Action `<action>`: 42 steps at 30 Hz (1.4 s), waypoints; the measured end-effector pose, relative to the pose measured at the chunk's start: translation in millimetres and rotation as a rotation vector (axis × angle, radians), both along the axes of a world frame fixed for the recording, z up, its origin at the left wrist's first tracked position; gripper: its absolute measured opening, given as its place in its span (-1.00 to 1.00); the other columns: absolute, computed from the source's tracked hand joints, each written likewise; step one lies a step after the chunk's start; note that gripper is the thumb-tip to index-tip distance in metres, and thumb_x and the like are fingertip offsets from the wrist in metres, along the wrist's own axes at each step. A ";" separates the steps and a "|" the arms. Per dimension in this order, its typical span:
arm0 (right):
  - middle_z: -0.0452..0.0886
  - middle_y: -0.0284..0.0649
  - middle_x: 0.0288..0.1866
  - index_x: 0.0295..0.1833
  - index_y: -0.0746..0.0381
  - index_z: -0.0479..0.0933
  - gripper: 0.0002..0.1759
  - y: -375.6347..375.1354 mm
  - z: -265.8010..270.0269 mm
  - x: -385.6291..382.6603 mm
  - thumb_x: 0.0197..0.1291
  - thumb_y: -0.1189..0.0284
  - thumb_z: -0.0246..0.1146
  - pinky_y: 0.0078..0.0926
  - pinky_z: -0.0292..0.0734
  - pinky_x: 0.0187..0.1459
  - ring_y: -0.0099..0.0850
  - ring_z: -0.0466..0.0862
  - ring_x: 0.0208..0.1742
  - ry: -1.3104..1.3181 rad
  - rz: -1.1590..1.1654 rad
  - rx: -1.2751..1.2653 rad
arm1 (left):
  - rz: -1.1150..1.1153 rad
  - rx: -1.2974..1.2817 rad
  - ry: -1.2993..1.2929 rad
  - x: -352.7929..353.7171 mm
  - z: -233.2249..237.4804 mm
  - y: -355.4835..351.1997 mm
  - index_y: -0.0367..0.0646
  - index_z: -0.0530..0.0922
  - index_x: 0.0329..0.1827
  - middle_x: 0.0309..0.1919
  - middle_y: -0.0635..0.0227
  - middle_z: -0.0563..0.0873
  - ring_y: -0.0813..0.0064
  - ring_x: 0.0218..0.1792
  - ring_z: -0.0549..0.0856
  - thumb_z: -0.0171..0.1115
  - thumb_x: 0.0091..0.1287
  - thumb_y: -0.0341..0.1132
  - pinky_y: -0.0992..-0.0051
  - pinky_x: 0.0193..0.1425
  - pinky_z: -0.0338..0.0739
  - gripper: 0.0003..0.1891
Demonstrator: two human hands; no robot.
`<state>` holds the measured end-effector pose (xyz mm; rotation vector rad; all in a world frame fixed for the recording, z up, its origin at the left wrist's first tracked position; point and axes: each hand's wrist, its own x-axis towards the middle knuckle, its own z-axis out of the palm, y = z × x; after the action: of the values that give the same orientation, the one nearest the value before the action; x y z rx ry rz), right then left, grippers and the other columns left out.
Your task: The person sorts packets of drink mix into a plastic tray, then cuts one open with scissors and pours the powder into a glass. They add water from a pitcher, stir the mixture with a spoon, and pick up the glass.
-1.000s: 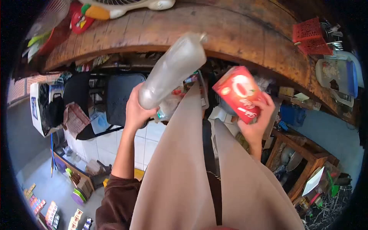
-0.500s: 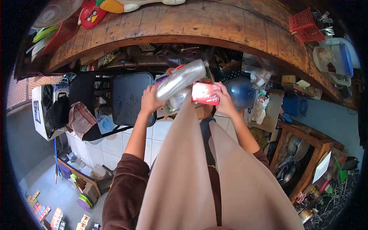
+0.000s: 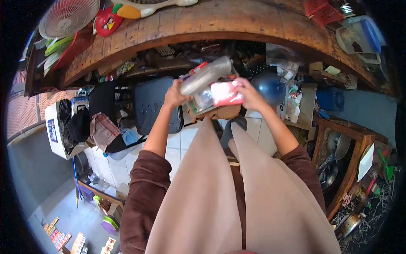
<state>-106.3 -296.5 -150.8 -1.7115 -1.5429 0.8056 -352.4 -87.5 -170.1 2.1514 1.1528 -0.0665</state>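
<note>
My left hand is closed on the near-left end of a roll of clear plastic, which slants up to the right. My right hand grips a pink-red packet by its right side; glare and blur hide most of its print. Both are held above an open cardboard box. Inside it, partly covered by the roll and packet, lies other clear plastic. To the right of my right hand is a round blue object.
A long wooden counter curves across the front, with a fan at its left. A black chair stands left of the box. On the right is a wooden rack with pans. White floor tiles lie below.
The view has shifted, so the counter sits higher and the box shows more. Both hands keep their holds; the roll and packet have moved slightly up in view.
</note>
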 end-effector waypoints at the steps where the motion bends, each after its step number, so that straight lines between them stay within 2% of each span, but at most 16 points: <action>1: 0.26 -0.06 0.19 -0.30 0.18 0.41 -0.60 1.5 -12.6 -1.2 -0.35 0.78 0.22 -0.38 0.29 0.19 -0.08 0.26 0.28 -0.067 0.069 0.001 | 0.008 -0.100 -0.080 1.7 -3.3 2.8 -0.06 0.35 0.05 -0.06 0.18 0.58 0.10 0.01 0.52 0.52 -0.35 -0.14 0.24 0.07 0.39 -0.20; 3: 0.22 -0.08 0.24 -0.31 0.17 0.40 -0.61 9.4 -26.1 -3.2 -0.35 0.75 0.24 -0.34 0.31 0.19 -0.07 0.22 0.31 -0.251 0.053 0.056 | -0.055 -0.021 0.100 6.0 -2.9 -1.7 0.01 0.35 0.13 0.06 0.20 0.50 0.12 0.13 0.42 0.53 -0.36 -0.14 0.16 0.17 0.30 -0.15; 5: 0.20 -0.09 0.26 -0.30 0.17 0.39 -0.60 10.8 -44.8 1.9 -0.35 0.72 0.28 -0.32 0.31 0.19 -0.07 0.19 0.32 -0.282 -0.007 0.010 | -0.110 0.270 0.057 4.9 -4.8 -15.2 0.10 0.33 0.18 0.17 0.30 0.39 0.18 0.21 0.33 0.52 -0.34 -0.15 0.02 0.24 0.15 -0.13; 7: 0.18 -0.11 0.28 -0.29 0.17 0.38 -0.59 10.5 -48.2 3.5 -0.36 0.68 0.31 -0.29 0.32 0.19 -0.07 0.17 0.34 -0.298 -0.062 -0.050 | -0.029 0.319 0.040 11.3 -2.8 -28.9 0.12 0.33 0.18 0.18 0.35 0.37 0.21 0.22 0.31 0.52 -0.33 -0.15 -0.04 0.25 0.07 -0.14; 11: 0.17 -0.09 0.30 -0.24 0.20 0.34 -0.48 13.0 -30.5 9.1 -0.38 0.41 0.46 -0.25 0.33 0.16 -0.06 0.23 0.29 -0.230 0.090 -0.101 | 0.022 0.448 0.030 25.2 12.1 -50.1 0.12 0.36 0.15 0.14 0.36 0.37 0.24 0.22 0.29 0.51 -0.31 -0.13 -0.16 0.28 -0.06 -0.18; 13: 0.19 -0.06 0.28 -0.27 0.21 0.35 -0.49 14.6 -34.3 7.8 -0.35 0.34 0.47 -0.27 0.34 0.12 -0.03 0.27 0.25 0.049 -0.063 -0.056 | 0.005 0.447 0.000 30.8 9.7 -57.5 0.07 0.37 0.14 0.12 0.32 0.36 0.24 0.22 0.29 0.47 -0.25 -0.05 -0.17 0.30 -0.14 -0.23; 14: 0.36 -0.06 0.15 -0.26 0.23 0.40 -0.62 15.8 -38.4 5.1 -0.18 0.34 0.39 -0.31 0.38 0.06 -0.07 0.38 0.16 0.099 -0.173 -0.001 | -0.030 0.471 -0.027 35.2 8.5 -60.6 0.06 0.37 0.13 0.14 0.33 0.36 0.25 0.23 0.28 0.44 -0.22 0.01 -0.19 0.29 -0.16 -0.24; 16: 0.43 -0.06 0.07 -0.26 0.25 0.44 -0.69 27.0 -45.8 10.8 -0.09 0.35 0.33 -0.33 0.41 0.01 -0.10 0.45 0.08 0.165 -0.281 -0.015 | -0.103 0.509 -0.041 45.4 9.7 -62.3 0.03 0.38 0.12 0.18 0.30 0.33 0.24 0.26 0.26 0.35 -0.18 0.17 -0.23 0.28 -0.22 -0.23; 19: 0.55 -0.09 -0.12 -0.33 0.26 0.56 -0.85 50.8 -82.2 30.5 0.04 0.39 0.23 -0.35 0.49 -0.19 -0.14 0.59 -0.21 0.121 -0.549 -0.012 | -0.114 0.506 -0.105 67.4 14.6 -68.0 0.03 0.38 0.12 0.18 0.26 0.31 0.21 0.27 0.24 0.32 -0.19 0.23 -0.26 0.27 -0.25 -0.21; 22: 0.55 -0.13 -0.17 -0.38 0.22 0.59 -0.90 69.0 -86.3 43.9 -0.01 0.42 0.24 -0.34 0.49 -0.19 -0.17 0.58 -0.19 0.137 -0.503 -0.169 | -0.161 0.433 -0.058 81.8 14.6 -75.9 0.03 0.41 0.11 0.21 0.22 0.28 0.07 0.30 0.15 0.30 -0.21 0.23 -0.30 0.25 -0.29 -0.22; 24: 0.55 -0.16 -0.22 -0.41 0.16 0.61 -0.93 78.1 -83.3 45.0 -0.05 0.44 0.25 -0.33 0.50 -0.19 -0.19 0.58 -0.19 -0.214 -0.407 -0.250 | -0.168 0.413 -0.031 85.7 10.7 -79.4 0.03 0.47 0.04 0.25 0.20 0.26 -0.04 0.33 0.06 0.30 -0.21 0.19 -0.30 0.25 -0.32 -0.29; 27: 0.54 -0.17 -0.29 -0.38 0.18 0.61 -0.89 83.4 -87.6 49.5 -0.13 0.45 0.31 -0.27 0.48 -0.20 -0.15 0.57 -0.24 -0.305 -0.352 -0.255 | -0.168 0.450 -0.011 84.8 1.9 -80.5 0.03 0.44 0.09 0.25 0.25 0.24 0.02 0.34 0.04 0.33 -0.22 0.22 -0.32 0.24 -0.27 -0.23; 31: 0.54 -0.18 -0.31 -0.41 0.21 0.60 -0.91 77.3 -84.8 59.9 -0.12 0.48 0.30 -0.35 0.50 -0.25 -0.22 0.59 -0.27 -0.312 -0.243 -0.227 | -0.174 0.439 -0.002 83.6 0.3 -79.8 0.02 0.45 0.10 0.25 0.26 0.24 0.04 0.35 0.03 0.32 -0.19 0.20 -0.31 0.24 -0.27 -0.25; 34: 0.55 -0.18 -0.29 -0.38 0.24 0.55 -0.91 59.9 -75.7 64.4 -0.04 0.46 0.24 -0.47 0.51 -0.28 -0.31 0.61 -0.35 0.065 -0.316 -0.036 | -0.149 0.436 -0.062 83.7 -0.8 -77.6 0.01 0.46 0.06 0.22 0.18 0.30 -0.04 0.32 0.07 0.30 -0.19 0.18 -0.30 0.25 -0.30 -0.28; 37: 0.58 -0.18 -0.26 -0.35 0.29 0.54 -0.84 40.8 -85.5 63.2 -0.03 0.42 0.28 -0.51 0.50 -0.32 -0.37 0.61 -0.40 0.220 -0.463 0.106 | -0.159 0.432 -0.054 82.0 -3.4 -73.3 0.00 0.46 0.07 0.23 0.18 0.30 -0.04 0.32 0.09 0.30 -0.18 0.19 -0.30 0.25 -0.27 -0.27; 42: 0.59 -0.17 -0.22 -0.25 0.28 0.57 -0.82 48.9 -75.6 58.8 0.00 0.45 0.27 -0.51 0.51 -0.27 -0.37 0.61 -0.37 0.100 -0.447 -0.169 | -0.161 0.426 -0.033 83.4 0.8 -73.7 -0.05 0.43 0.12 0.23 0.19 0.30 -0.04 0.32 0.08 0.32 -0.21 0.20 -0.30 0.25 -0.26 -0.20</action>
<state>-47.5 -247.7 -226.4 -2.0053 -0.9908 0.7861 -269.0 -161.2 -169.3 2.6064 1.0421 0.1568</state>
